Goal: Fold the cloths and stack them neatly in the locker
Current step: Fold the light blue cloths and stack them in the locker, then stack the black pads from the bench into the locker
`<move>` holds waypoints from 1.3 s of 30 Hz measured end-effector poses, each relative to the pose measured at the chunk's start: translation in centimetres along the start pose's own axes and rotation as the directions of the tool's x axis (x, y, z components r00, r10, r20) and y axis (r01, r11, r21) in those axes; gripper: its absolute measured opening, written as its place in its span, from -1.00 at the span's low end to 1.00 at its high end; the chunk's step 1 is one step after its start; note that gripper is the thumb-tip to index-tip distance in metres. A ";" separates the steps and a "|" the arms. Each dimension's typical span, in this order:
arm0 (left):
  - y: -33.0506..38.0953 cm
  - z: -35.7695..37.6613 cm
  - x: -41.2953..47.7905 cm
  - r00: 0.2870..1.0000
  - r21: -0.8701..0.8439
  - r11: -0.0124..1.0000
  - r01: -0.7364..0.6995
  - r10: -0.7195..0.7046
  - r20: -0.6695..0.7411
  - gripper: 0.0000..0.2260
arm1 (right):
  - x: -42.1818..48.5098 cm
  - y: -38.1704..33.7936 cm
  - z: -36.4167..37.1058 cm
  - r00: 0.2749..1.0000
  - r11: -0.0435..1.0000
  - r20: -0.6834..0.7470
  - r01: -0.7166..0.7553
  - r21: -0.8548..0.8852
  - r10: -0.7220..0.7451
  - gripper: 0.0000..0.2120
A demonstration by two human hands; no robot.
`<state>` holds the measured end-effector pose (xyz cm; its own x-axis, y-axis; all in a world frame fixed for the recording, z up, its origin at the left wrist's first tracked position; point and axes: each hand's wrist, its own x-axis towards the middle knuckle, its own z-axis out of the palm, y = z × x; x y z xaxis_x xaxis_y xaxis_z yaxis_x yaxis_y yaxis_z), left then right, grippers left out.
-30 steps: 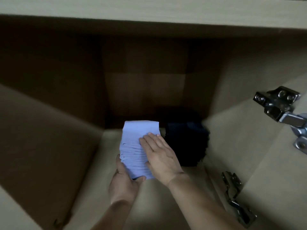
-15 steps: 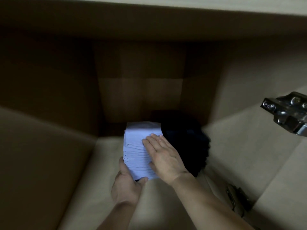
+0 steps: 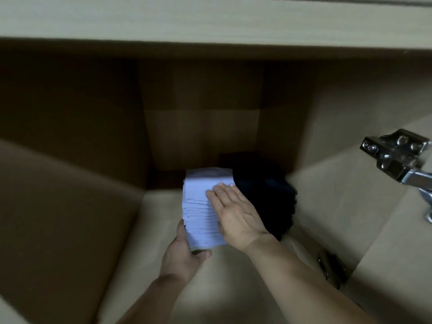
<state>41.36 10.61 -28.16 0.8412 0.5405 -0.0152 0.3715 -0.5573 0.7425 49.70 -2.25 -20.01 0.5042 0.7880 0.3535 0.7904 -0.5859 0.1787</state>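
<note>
Big wooden locker (image 3: pixel 70 218), open, dim inside. On the locker floor, toward 12 o'clock near the back wall: a tall pile of pale blue cloths (image 3: pixel 201 216), folded flat. Touching its side at 3 o'clock: a dark pile of cloths (image 3: pixel 266 195), hard to see well. Right hand (image 3: pixel 233 211) flat and open on top of the blue pile, holding nothing, just pressing down. Left hand (image 3: pixel 184 256) cupped at the near end of the pile, at 6 o'clock, thumb under the front edge, grip narrow around that corner. Long side of the pile running from 6 to 12 o'clock, straight away from both hands. Probably pushing the pile back and squaring it up. Shiny metal hinge (image 3: pixel 397 155) off at 2 o'clock, well apart.
</note>
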 end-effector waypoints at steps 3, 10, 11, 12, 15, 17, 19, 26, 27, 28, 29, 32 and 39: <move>0.0 -1.0 -1.3 1.000 0.004 1.000 -0.015 0.015 0.012 -0.12 | -0.3 -0.5 -0.7 0.998 1.000 0.053 -0.020 0.008 0.019 -0.35; 1.8 -5.9 -6.1 0.997 0.223 0.974 -0.038 0.020 0.079 -0.35 | -3.4 -2.0 -4.3 0.994 0.993 0.047 -0.104 0.050 0.102 -0.38; 2.4 -6.8 -6.8 0.996 0.246 0.968 -0.046 0.025 0.086 -0.39 | -4.0 -2.4 -5.1 0.988 0.991 0.108 -0.115 0.075 0.106 -0.41; 3.0 -7.7 -7.7 0.996 0.268 0.962 -0.047 0.025 0.085 -0.42 | -4.5 -2.8 -5.6 0.984 0.988 0.145 -0.120 0.096 0.106 -0.43; 4.7 -10.2 -10.6 0.996 0.348 0.934 -0.078 0.057 0.070 -0.40 | -6.0 -4.4 -7.7 0.970 0.983 0.212 -0.142 0.119 0.115 -0.49; 5.4 -11.8 -13.0 0.996 0.399 0.912 -0.092 0.076 0.054 -0.35 | -6.9 -6.0 -9.2 0.971 0.981 0.216 -0.138 0.137 0.106 -0.53; 5.8 -13.5 -15.6 0.996 0.421 0.902 -0.093 0.084 0.039 -0.34 | -7.9 -7.7 -10.8 0.977 0.978 0.198 -0.118 0.172 0.083 -0.57; 4.8 -21.3 -26.6 0.995 0.441 0.897 0.031 0.016 -0.103 -0.32 | -10.9 -14.9 -15.8 0.980 0.959 0.183 0.027 0.283 -0.081 -0.58; 4.2 -22.3 -28.3 0.992 0.443 0.894 0.065 -0.008 -0.129 -0.32 | -11.4 -16.1 -16.4 0.979 0.953 0.175 0.050 0.298 -0.106 -0.58; 3.7 -23.2 -30.0 0.987 0.447 0.889 0.097 -0.028 -0.158 -0.31 | -11.9 -17.4 -17.1 0.975 0.947 0.177 0.073 0.313 -0.133 -0.56; 3.0 -24.0 -31.7 0.982 0.454 0.882 0.126 -0.045 -0.185 -0.31 | -12.4 -18.8 -17.7 0.971 0.940 0.181 0.093 0.327 -0.159 -0.55; 0.9 -26.3 -36.9 0.961 0.478 0.854 0.206 -0.085 -0.263 -0.33 | -13.8 -23.2 -19.4 0.959 0.918 0.159 0.163 0.362 -0.234 -0.51; -5.9 -30.7 -49.6 0.907 0.486 0.786 0.383 -0.221 -0.358 -0.40 | -18.1 -34.5 -21.8 0.914 0.824 0.075 0.322 0.466 -0.399 -0.58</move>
<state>-14.62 6.44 -11.24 0.5404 0.8391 0.0613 0.8051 -0.5369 0.2521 5.76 -0.41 -12.59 0.1712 0.9682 0.1823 0.9758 -0.1411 -0.1669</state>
